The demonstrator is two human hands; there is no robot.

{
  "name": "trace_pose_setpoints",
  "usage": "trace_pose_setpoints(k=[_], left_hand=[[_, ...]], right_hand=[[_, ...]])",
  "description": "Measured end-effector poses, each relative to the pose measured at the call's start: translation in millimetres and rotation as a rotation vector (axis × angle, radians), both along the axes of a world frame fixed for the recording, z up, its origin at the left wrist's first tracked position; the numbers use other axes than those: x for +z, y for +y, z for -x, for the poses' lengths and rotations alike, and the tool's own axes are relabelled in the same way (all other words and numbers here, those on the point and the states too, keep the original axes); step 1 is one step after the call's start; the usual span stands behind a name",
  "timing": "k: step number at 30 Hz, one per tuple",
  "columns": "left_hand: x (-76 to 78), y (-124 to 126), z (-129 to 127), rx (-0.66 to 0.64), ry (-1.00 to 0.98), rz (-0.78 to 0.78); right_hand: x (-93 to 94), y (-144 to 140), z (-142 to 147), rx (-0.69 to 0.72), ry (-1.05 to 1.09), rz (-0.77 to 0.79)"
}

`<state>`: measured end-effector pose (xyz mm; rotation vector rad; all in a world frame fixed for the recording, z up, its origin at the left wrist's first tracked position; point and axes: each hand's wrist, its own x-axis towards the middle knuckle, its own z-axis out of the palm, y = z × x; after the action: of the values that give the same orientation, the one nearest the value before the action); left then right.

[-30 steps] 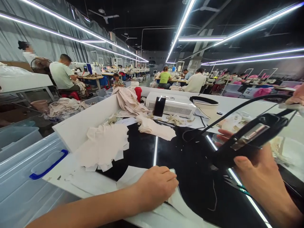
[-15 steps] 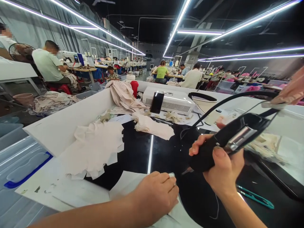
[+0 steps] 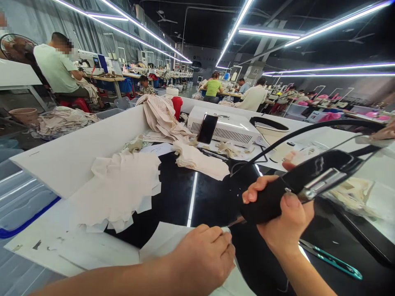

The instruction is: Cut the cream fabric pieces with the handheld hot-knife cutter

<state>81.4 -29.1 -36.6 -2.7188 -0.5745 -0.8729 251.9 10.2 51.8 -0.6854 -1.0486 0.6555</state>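
Observation:
My right hand (image 3: pixel 286 218) is wrapped around a black corded hand tool (image 3: pixel 296 181) with a metal lever along its side. Its thin tip (image 3: pixel 237 222) points down and left, close to my left fingertips. My left hand (image 3: pixel 205 255) is closed, fingers curled at the edge of a white sheet (image 3: pixel 163 238) lying on the black tabletop (image 3: pixel 175 201). A small pale edge shows past those fingertips; the rest of the grip is hidden. Right of my right wrist lie teal-handled thread snips (image 3: pixel 336 261).
Cream fabric pieces lie in a spread pile (image 3: pixel 120 185) and a small stack (image 3: pixel 203 162). A phone (image 3: pixel 207 128) leans on a vented white box (image 3: pixel 228 125). The tool's black cable (image 3: pixel 296 133) arches over the right side. A white board (image 3: pixel 77 152) walls the left. Several people sit at sewing machines beyond.
The view has shifted slightly. The black tool has dipped a little lower in my right hand. My left hand stays closed at the white sheet's edge.

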Motion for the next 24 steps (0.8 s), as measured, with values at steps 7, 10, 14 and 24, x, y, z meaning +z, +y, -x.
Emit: trace_pose_setpoints(k=[7, 10, 14, 24], left_hand=[[0.8, -1.0, -0.3, 0.007, 0.037, 0.0], [1.8, -0.4, -0.5, 0.002, -0.001, -0.002], [3.8, -0.7, 0.3, -0.003, -0.013, 0.005], [1.9, -3.8, 3.3, -0.001, -0.088, -0.011]], right_hand=[[3.8, -2.6, -0.3, -0.008, 0.001, 0.007], [1.8, -2.8, -0.6, -0.005, -0.01, -0.001], [-0.3, -3.8, 0.2, 0.002, -0.009, -0.003], [-0.3, -4.3, 2.9, 0.009, 0.011, -0.015]])
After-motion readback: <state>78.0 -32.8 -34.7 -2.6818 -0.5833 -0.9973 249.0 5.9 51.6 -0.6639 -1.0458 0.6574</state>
